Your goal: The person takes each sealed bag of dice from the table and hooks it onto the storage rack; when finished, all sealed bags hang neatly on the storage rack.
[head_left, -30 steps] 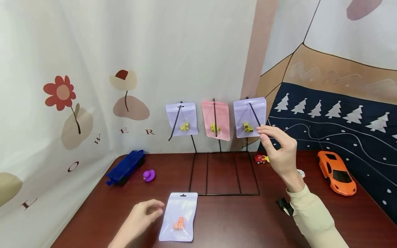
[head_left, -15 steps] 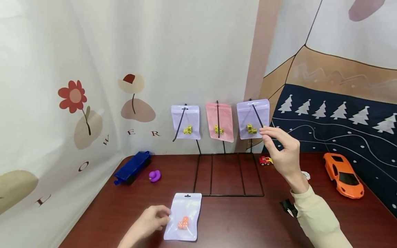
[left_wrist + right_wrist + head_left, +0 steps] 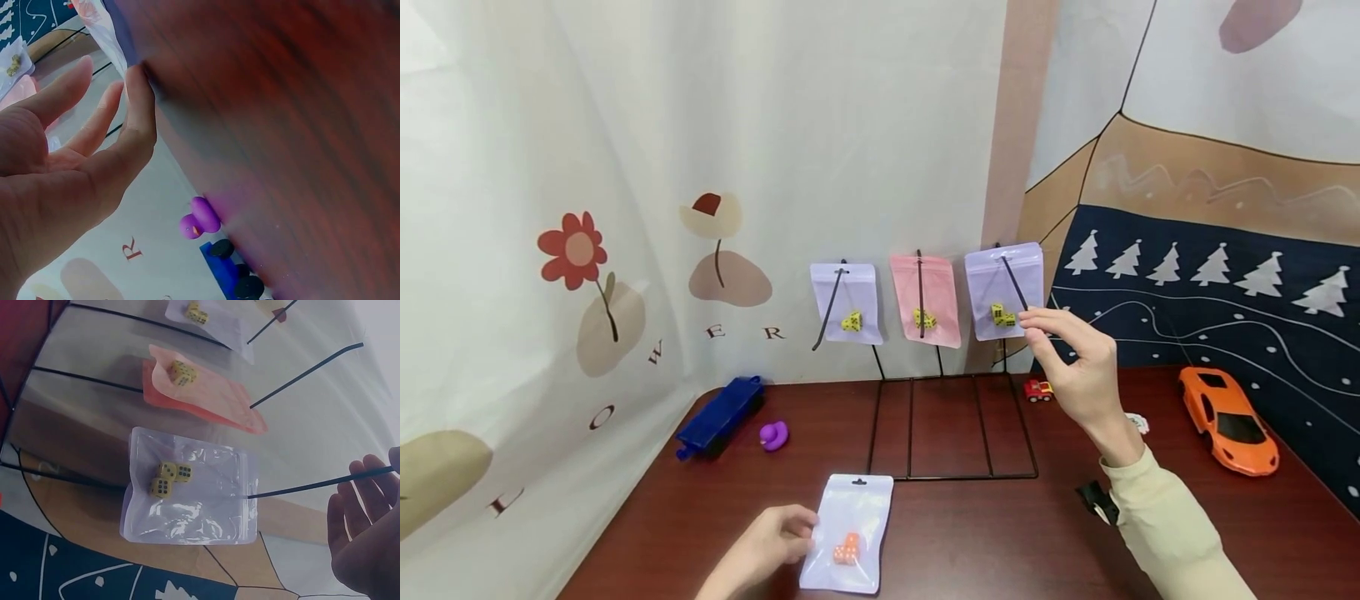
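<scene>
On the table lies a lilac zip bag [image 3: 850, 525] with orange dice inside. My left hand [image 3: 769, 543] is at its left edge, fingers loosely bent; in the left wrist view a fingertip [image 3: 139, 75] meets the bag's edge while the thumb stands apart. My right hand [image 3: 1075, 367] pinches the front end of the right hook [image 3: 312, 486] of a black wire rack [image 3: 955, 477]. From that hook hangs a lilac bag [image 3: 206, 515] with yellow dice. A pink bag [image 3: 942, 292] hangs on the middle hook and another lilac bag [image 3: 865, 292] on the left one, both with yellow dice.
Toward the table's left side are a blue toy [image 3: 721, 417] with black wheels and a purple duck [image 3: 773, 435]. On the right sit an orange toy car [image 3: 1228, 421], a small red toy vehicle [image 3: 1037, 390] and a white item [image 3: 1137, 422]. A patterned curtain [image 3: 880, 125] stands behind.
My left hand has moved right, from beside the bag with orange dice up to its edge. The right hand stays at the hook's end. The head view has shifted slightly.
</scene>
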A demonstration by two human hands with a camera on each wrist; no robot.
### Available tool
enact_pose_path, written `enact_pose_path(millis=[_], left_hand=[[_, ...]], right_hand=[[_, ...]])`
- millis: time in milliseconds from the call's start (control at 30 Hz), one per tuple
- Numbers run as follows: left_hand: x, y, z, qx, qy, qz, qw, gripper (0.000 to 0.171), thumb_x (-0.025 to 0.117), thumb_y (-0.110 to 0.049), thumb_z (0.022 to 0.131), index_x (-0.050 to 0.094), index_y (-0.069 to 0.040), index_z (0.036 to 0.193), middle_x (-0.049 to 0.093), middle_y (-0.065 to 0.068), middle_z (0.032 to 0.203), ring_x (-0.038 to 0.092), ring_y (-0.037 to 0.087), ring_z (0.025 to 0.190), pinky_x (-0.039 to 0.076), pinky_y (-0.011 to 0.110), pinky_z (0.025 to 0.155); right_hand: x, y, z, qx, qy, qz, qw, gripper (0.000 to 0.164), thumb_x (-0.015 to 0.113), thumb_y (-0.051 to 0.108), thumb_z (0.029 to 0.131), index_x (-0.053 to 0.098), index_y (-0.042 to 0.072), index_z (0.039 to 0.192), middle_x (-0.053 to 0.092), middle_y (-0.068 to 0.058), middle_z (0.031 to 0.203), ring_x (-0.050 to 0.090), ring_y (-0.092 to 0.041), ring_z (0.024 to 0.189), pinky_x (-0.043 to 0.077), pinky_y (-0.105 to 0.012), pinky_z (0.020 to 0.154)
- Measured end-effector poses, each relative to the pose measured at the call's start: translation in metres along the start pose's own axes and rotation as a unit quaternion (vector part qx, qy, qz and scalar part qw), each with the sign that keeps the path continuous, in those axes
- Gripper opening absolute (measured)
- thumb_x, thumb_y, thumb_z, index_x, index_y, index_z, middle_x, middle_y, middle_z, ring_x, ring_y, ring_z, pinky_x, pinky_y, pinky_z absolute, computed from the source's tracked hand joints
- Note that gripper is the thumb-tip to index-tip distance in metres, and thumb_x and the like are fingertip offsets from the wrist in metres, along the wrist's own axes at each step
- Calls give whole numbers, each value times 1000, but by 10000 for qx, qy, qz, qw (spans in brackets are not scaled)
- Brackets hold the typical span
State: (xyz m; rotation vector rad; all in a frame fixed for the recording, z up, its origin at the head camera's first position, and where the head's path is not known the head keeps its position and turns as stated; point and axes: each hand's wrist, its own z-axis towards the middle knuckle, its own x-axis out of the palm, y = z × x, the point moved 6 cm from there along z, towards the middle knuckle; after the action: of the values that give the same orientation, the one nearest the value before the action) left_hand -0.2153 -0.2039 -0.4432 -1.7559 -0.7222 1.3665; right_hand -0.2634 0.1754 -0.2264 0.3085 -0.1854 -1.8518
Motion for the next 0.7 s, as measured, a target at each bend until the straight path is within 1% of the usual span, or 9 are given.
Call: enact_pose_path(millis=[133,267,333,433,467,567,700], left_hand=[[0,1,0,-8,70,-199,9998,25,66,6,79,63,9,104,64,11,89,62,26,83,55,38,66],[0,0,1,-81,82,-211,9997,24,66,6,78,64,9,103,64,10,87,63,25,82,55,38,68],[0,-1,1,-107,22,-176,9998,23,66,7,78,65,8,101,64,9,86,62,24,80,55,38,68],[-1,-1,2,-235,-125,-174,9995,21,67,7,79,67,5,99,62,7,84,62,21,78,55,37,67],[0,-2,3,-225,-186,-173,9994,21,67,7,78,67,5,99,62,7,83,62,21,77,55,36,67],[1,-6,3,-106,-329,-226,9991,21,67,8,77,67,4,97,63,8,81,62,20,75,55,33,65],[2,-12,2,289,-515,-165,9981,22,67,9,75,67,5,97,66,12,81,63,19,74,54,27,62]], right_hand=[[0,0,0,16,11,-1,10000,12,60,-15,79,67,-15,89,66,-27,92,63,-22,94,47,-21,90],[0,-1,-1,31,22,-5,10000,12,60,-15,79,67,-15,89,66,-27,92,63,-21,95,46,-22,92],[0,-1,-1,31,24,-6,10000,13,60,-16,79,67,-15,89,66,-27,92,63,-21,95,46,-22,92],[0,-1,-1,30,23,-3,10000,14,60,-17,78,67,-15,90,66,-27,92,63,-20,95,46,-22,92],[0,-1,-1,27,21,-5,10000,15,60,-17,77,67,-15,90,66,-27,92,63,-20,95,46,-22,91],[0,-1,-1,25,20,-12,10000,16,60,-18,76,67,-15,91,66,-27,92,63,-20,94,46,-21,91],[0,-2,-1,45,31,-28,10000,18,60,-19,75,67,-15,91,66,-27,93,63,-23,94,46,-21,91]])
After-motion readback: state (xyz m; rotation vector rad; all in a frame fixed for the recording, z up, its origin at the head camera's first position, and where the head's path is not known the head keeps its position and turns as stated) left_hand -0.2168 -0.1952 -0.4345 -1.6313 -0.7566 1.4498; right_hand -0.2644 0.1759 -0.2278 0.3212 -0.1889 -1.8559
